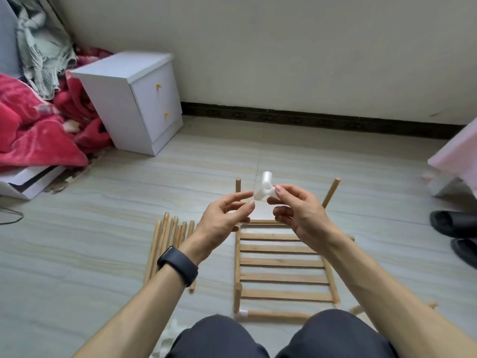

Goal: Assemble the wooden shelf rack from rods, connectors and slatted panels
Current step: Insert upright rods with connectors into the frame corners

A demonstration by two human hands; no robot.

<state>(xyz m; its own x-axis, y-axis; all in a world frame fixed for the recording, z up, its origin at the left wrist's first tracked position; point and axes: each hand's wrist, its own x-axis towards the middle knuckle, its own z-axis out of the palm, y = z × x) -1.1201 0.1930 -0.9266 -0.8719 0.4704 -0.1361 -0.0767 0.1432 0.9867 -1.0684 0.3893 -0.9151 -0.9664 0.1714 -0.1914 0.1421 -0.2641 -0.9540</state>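
Observation:
My right hand [296, 210] pinches a white plastic connector [264, 188] between thumb and fingertips, holding it in the air above the floor. My left hand [224, 220] is beside it, fingers loosely extended, fingertips close to the connector's lower left end; contact is unclear. Below the hands a slatted wooden panel [281, 264] lies flat in a partly built frame. Upright rods stand at its far left [238, 186] and far right [330, 192] corners. A white connector [242, 313] joins rods at the near left corner. A bundle of loose rods [167, 241] lies left of the panel.
A white two-drawer cabinet [136, 99] stands at the back left beside red bedding [33, 130]. Black slippers [456, 228] lie at the right edge. A pink stool [456, 161] is at the far right. My knees [284, 337] are at the bottom.

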